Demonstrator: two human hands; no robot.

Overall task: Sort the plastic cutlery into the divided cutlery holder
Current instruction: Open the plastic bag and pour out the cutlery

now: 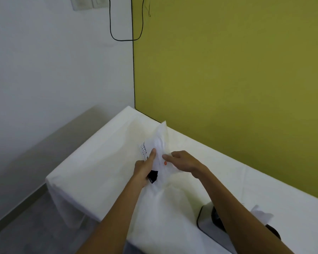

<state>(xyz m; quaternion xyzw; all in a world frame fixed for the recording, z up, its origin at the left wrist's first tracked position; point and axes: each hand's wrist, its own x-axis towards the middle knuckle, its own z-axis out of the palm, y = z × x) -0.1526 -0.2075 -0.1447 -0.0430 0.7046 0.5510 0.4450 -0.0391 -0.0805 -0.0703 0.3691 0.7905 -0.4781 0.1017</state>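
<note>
Head view: both hands hold a white packet (159,142) up above the middle of a table (99,162) covered with a white cloth. The left hand (143,168) grips the packet's lower left edge, its fingers curled behind and its thumb lying straight along the front. The right hand (184,162) pinches the packet's right side between thumb and fingertips. The packet stands tilted, its top pointing away toward the corner of the room. It carries black print, a small orange dot (165,163) and a black label (153,176) near the bottom. A faint rounded outline shows through it, but what lies inside cannot be told.

At the lower right a dark-rimmed container (206,220) sits on the table, partly hidden behind the right forearm, so its compartments cannot be seen. A crumpled white wrapper (261,215) lies just beyond that forearm. Behind the table a green wall (228,70) meets a white wall (53,61), with a black cable (117,37) hanging at the corner.
</note>
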